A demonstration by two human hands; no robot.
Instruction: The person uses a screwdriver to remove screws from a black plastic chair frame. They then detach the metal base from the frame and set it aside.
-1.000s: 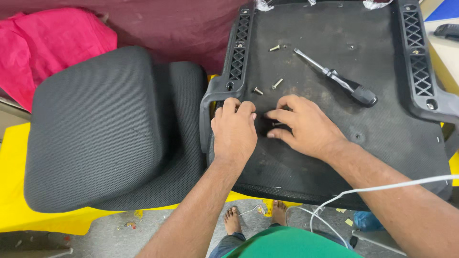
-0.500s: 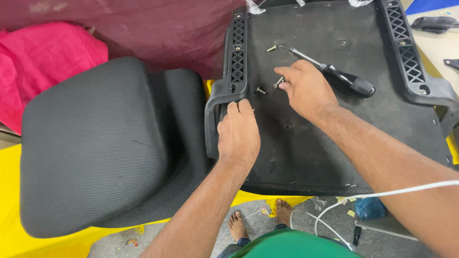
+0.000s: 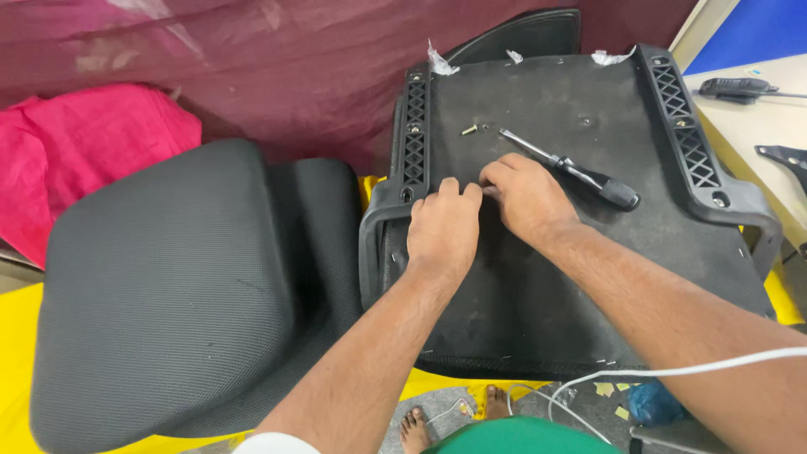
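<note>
Pink cloth (image 3: 92,160) lies bunched at the far left against a maroon sheet (image 3: 252,67) that hangs behind everything. Next to it I see a black mesh chair backrest (image 3: 185,294) lying flat on the yellow table (image 3: 17,370). Just right of that rests the upturned chair seat base (image 3: 546,294), its dark fabric underside facing up, with black plastic lattice brackets along both edges.

My left hand (image 3: 443,231) rests knuckles-up on the seat base near its left bracket, fingers curled down and pressed onto the fabric; I cannot tell whether that grip holds anything. My right hand (image 3: 525,195) sits just beside it, touching fingertip to fingertip, its fingers bunched together in a pinch over the same spot; what it pinches is hidden beneath the fingers.

A loose screw (image 3: 469,130) lies on the base just above the hands. A screwdriver (image 3: 572,170) with a black handle lies slanted on the base, its shaft passing close by my right hand's knuckles. A white cable (image 3: 672,370) crosses my right forearm. At the far right, a pale table (image 3: 740,134) carries a dark tool.
</note>
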